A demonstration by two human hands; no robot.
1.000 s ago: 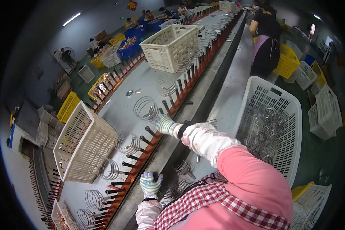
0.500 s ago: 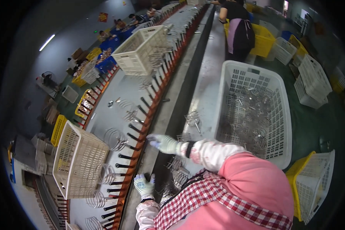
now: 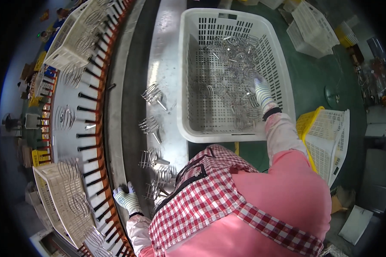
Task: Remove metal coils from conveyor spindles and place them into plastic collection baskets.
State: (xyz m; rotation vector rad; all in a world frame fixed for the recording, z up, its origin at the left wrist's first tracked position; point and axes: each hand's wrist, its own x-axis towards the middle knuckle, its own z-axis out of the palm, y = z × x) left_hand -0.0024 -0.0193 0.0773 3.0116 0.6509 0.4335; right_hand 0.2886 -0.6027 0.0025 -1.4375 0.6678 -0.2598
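My right hand (image 3: 263, 92), in a striped knit glove, reaches into a large white plastic basket (image 3: 283, 81). Loose wire whisk heads (image 3: 233, 55) with metal stems lie in there, some by its fingers. Those fingertips are blurred, so I cannot tell whether they grip anything. Gloved the same way, my left hand (image 3: 127, 199) rests on the grey metal rail (image 3: 116, 150) along the conveyor, thumb and fingers apart, holding nothing. More whisk heads (image 3: 150, 126) sit in a row of small groups on the metal bench (image 3: 165, 64), between the rail and the basket.
On the left a curved conveyor carries black rods (image 3: 88, 132) along an orange edge, wire whisk heads (image 3: 65, 118) and cream baskets (image 3: 51, 201). White and yellow baskets (image 3: 326, 137) stand on the green floor to the right, with a white crate (image 3: 309, 30) farther off.
The view has swung right and down. My right hand has moved from the conveyor's edge into the white basket. My left hand stays on the rail.
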